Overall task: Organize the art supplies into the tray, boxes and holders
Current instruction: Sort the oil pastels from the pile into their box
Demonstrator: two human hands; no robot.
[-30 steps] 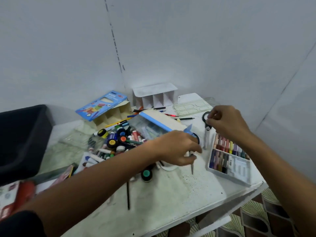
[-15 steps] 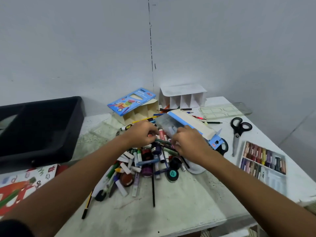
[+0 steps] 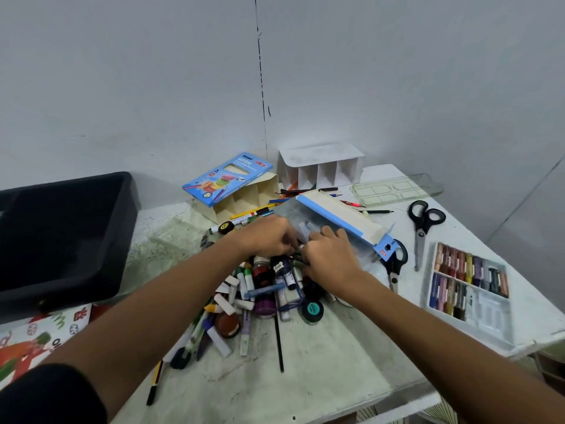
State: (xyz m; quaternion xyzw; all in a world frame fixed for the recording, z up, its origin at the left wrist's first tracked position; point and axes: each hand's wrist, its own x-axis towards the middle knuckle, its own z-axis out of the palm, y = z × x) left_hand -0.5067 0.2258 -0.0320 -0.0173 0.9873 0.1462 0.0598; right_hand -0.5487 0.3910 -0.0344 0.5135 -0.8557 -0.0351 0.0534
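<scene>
While both our hands meet over the pile of art supplies (image 3: 263, 289) in the middle of the table (image 3: 330, 374), our left hand (image 3: 269, 237) curls its fingers down into the top of the heap, though we cannot tell what it grips. Our right hand (image 3: 330, 258) lies just beside it, knuckles up, fingers bent onto a small white-tipped tube at the open mouth of a clear plastic box (image 3: 333, 224) with a blue and cream card back, and we cannot tell whether it pinches that tube or only touches it. This box rests tilted across the far side of the pile. Paint tubes, small jars, markers and pencils lie jumbled beneath our hands, with a teal-lidded jar (image 3: 312, 310) at the near edge and a thin black stick (image 3: 278, 341) pointing toward us. To the right lies a tray of pastel sticks (image 3: 467, 283), and beyond it a pair of black-handled scissors (image 3: 423, 220); a second pair (image 3: 396, 264) pokes out from under the clear box. At the back stand a white divided holder (image 3: 321, 166), a clear palette (image 3: 397, 189), and a blue pencil box (image 3: 227, 179) lying on a cream holder. A black bin (image 3: 61, 234) sits at the left.
</scene>
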